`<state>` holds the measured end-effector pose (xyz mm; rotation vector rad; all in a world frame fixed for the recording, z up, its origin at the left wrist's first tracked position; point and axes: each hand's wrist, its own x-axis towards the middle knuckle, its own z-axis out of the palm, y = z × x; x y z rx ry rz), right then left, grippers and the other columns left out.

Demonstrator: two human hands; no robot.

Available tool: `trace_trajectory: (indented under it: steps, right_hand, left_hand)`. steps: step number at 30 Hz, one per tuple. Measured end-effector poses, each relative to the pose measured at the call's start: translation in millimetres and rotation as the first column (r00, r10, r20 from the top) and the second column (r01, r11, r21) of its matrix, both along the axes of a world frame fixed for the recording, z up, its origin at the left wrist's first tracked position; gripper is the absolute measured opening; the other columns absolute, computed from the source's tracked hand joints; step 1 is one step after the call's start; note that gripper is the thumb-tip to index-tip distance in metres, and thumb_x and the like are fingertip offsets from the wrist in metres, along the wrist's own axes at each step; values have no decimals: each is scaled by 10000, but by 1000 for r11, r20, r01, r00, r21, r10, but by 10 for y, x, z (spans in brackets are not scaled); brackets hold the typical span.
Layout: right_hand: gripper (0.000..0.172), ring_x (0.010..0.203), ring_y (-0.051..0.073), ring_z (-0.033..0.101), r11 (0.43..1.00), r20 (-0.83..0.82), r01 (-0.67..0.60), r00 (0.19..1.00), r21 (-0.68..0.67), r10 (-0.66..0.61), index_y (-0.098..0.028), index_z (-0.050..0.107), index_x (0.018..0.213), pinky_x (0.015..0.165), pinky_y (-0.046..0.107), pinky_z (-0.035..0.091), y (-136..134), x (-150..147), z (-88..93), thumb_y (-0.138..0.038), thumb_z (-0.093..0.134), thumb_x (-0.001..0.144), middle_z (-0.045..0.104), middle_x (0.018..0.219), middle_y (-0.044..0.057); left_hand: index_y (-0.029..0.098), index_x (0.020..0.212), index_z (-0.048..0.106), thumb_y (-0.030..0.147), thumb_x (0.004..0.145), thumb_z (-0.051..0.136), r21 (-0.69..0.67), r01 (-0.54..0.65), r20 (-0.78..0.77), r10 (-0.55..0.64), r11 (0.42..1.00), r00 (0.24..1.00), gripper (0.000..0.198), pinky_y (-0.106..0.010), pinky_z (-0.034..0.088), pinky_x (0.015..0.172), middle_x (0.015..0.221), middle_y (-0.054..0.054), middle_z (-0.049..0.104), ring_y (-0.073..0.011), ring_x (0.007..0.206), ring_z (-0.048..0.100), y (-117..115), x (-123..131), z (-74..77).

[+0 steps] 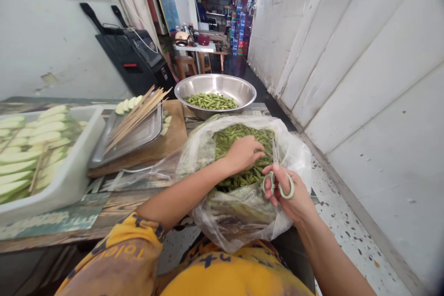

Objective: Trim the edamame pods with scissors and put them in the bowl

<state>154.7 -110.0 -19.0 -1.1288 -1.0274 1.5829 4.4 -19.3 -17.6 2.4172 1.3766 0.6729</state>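
A clear plastic bag (294,148) full of green edamame pods (227,138) lies wide open in front of me. Over the pods, inside the bag's mouth, is my left hand (243,153). Its fingers are curled together, and whatever they pinch is too small to make out. At the bag's right edge my right hand (293,192) grips a pair of scissors (286,187) with pale green handles, the thumb and fingers at the loops. The scissor blades point up and away from me. Beyond the bag stands a steel bowl (183,89) with loose pods in it.
On the left, a white tub (74,185) holds sliced pale green vegetable on sticks. Beside it, wooden skewers (138,115) rest across a metal tray (114,152) on a wooden board (176,120). A white wall (347,78) runs along the right, with speckled floor (333,208) below.
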Motion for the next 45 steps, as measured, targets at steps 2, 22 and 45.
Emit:
trace_trajectory:
  steps: [2, 22, 45]
  right_hand:
    - [451, 440, 105, 538, 1000, 6, -2, 1000, 12, 2, -130, 609, 861, 291, 147, 346, 2, -7, -7, -562, 671, 751, 561, 576, -2]
    - [460, 457, 113, 551, 995, 167, -99, 981, -7, 99, -141, 582, 822, 277, 142, 332, 9, -45, 77, -589, 650, 740, 560, 566, -14]
    - [454, 429, 102, 533, 996, 114, -93, 989, 7, 91, -136, 583, 837, 275, 139, 343, 18, -43, 6, -579, 639, 756, 554, 565, -18]
  left_hand:
    - [176, 890, 740, 346, 819, 582, -49, -17, 207, 26, 999, 978, 242, -276, 446, 813, 901, -63, 709, -187, 863, 620, 32, -30, 25]
    - [128, 620, 688, 522, 766, 573, -370, 246, 399, -86, 896, 913, 436, -215, 278, 474, 486, 27, 494, -78, 474, 370, -32, -201, 282]
    - [114, 734, 582, 276, 694, 709, -598, 274, 688, 308, 753, 657, 209, -175, 212, 388, 678, -47, 663, -16, 393, 340, -5, -115, 235]
